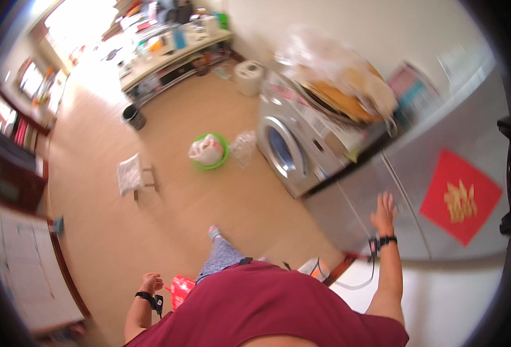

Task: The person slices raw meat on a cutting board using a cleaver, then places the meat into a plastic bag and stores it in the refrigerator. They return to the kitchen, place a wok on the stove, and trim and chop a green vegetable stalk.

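Observation:
My right hand (384,214) reaches out with its fingers spread in front of a silver-grey refrigerator (405,234). Whether the fingertips touch its door, I cannot tell. A red paper diamond (460,197) with a gold character is stuck on the refrigerator. Low on the left, my left hand (151,283) hangs with loosely bent fingers and nothing visible in it. A red bag (181,291) is just beside it, partly hidden by my shirt. Both wrists wear black straps with small devices. Beyond the refrigerator stands a silver front-loading washing machine (309,152), piled with flattened cardboard and plastic bags (325,56).
On the floor ahead are a green basin (226,152) holding a white plastic bag (206,149), a clear plastic bag (243,147), a small stool (129,175) and a black bin (134,117). A cluttered low table (132,80) stands farther off. A whiteboard (25,264) is at left.

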Tool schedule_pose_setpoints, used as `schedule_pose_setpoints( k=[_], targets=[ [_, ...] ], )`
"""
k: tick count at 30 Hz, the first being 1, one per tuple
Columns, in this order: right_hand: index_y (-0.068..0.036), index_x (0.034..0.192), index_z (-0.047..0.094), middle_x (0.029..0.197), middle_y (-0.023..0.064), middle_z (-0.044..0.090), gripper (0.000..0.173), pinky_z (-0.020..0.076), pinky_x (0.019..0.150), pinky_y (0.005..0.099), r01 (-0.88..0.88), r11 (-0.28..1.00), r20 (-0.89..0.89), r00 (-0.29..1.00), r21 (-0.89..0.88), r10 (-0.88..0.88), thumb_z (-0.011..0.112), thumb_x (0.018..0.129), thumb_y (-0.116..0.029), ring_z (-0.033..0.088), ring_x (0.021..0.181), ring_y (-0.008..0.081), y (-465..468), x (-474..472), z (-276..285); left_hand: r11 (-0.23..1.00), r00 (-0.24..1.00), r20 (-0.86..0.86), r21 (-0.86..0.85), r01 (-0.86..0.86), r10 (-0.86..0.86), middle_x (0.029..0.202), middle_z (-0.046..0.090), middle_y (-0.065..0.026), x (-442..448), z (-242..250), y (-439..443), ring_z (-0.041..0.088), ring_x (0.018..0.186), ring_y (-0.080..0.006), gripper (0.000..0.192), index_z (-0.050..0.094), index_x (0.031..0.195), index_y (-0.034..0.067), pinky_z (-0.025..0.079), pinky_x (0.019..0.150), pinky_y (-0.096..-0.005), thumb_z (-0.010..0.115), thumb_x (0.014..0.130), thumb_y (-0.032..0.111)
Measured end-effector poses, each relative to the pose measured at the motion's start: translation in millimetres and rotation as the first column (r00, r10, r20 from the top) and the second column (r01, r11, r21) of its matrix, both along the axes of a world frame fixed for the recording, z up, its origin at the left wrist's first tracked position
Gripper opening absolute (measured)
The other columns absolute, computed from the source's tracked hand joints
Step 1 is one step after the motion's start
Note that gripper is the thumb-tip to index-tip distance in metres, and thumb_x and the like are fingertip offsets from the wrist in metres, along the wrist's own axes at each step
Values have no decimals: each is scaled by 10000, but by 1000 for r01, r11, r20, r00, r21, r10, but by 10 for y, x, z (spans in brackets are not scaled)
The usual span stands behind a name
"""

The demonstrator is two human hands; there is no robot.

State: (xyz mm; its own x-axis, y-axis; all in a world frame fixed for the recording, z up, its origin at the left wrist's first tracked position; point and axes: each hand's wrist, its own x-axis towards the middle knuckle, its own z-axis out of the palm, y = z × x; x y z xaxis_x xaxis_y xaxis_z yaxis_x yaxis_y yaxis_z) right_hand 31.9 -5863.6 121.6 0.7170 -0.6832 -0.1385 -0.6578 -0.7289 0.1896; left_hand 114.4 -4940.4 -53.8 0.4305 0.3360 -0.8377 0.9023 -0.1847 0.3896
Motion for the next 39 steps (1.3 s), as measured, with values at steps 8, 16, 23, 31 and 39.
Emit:
schedule_pose_setpoints(
  k=[8, 16, 23, 31, 39],
  targets=[
    [-101, 858, 785, 834, 169, 719, 176, 563, 727, 419, -596, 740, 399, 789, 312, 467, 675, 832, -237, 703, 852, 366, 2139, 2521, 892, 968, 977, 27, -136, 211, -210, 773, 731, -88, 207, -500, -24, 658, 632, -164, 126, 763, 879, 39, 528, 606, -315, 733, 859, 160],
    [-74, 661, 562, 672, 64, 563, 360, 490, 654, 397, -636, -766, 863, -331, 95, 381, 846, 781, -261, 593, 738, 292, 6681, 4678, 2492, 986, 917, 363, 75, 147, -164, 828, 760, -80, 1514, -683, 861, 707, 757, -152, 190, 788, 934, 61, 569, 721, -311, 718, 802, 179],
    [6, 822, 577, 943, 175, 600, 181, 495, 798, 432, 662, -745, 990, -142, 80, -20, 676, 863, -139, 594, 894, 368, 8671, 4375, 2973, 972, 972, 217, 198, -130, 86, 792, 759, -73, 1133, -987, 1268, 715, 702, -164, 223, 777, 905, 78, 575, 715, -324, 663, 819, 248],
    [10, 844, 597, 954, 178, 612, 152, 502, 792, 427, 937, -345, 991, 1, -49, -137, 667, 868, -123, 606, 893, 363, 9540, 4848, 3122, 958, 968, 65, 141, -249, 242, 832, 756, -102, 1215, -718, 1588, 722, 753, -223, 242, 769, 930, 85, 574, 745, -361, 653, 832, 274],
    [14, 866, 617, 966, 180, 624, 128, 510, 785, 423, 989, -139, 991, 37, -55, -125, 659, 873, -107, 617, 891, 358, 10783, 5096, 3054, 903, 916, 188, 188, -387, 354, 859, 750, -120, 2052, -391, 2692, 721, 792, -258, 250, 764, 942, 90, 569, 758, -384, 649, 835, 284]
  ],
)
